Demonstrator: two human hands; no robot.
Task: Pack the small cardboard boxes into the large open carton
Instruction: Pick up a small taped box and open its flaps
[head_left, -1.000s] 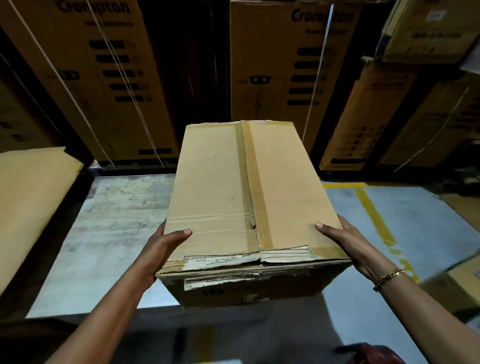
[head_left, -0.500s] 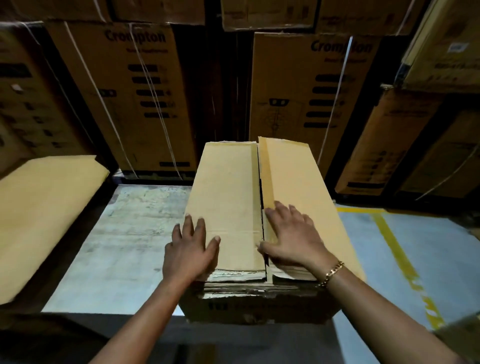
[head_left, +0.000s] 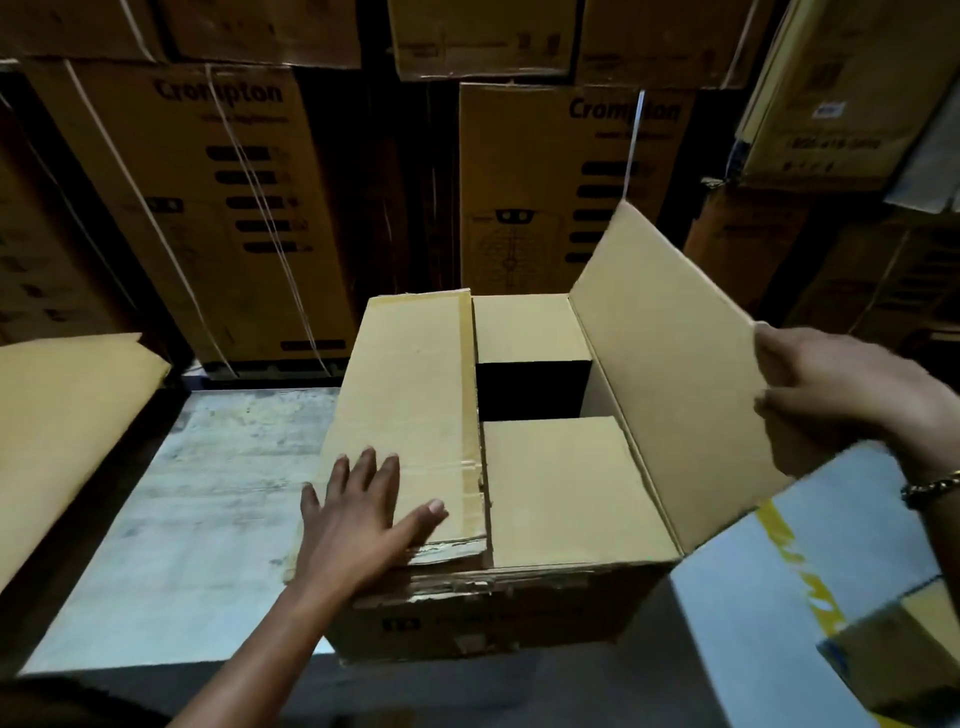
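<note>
A large brown carton stands on a pale metal table in front of me. My left hand lies flat with spread fingers on the carton's left top flap, which is still down. My right hand grips the outer edge of the right top flap and holds it lifted and swung out to the right. Below it the two inner end flaps are folded in, with a dark gap between them. No small boxes can be seen.
Tall printed cartons with white straps are stacked close behind the table. A tan flat cardboard piece lies at the left. On the right, grey floor with a yellow line and another box corner.
The carton was set down from my grip on its sides. Both hands went onto the top flaps, then my right hand pulled the right flap up and outward.
</note>
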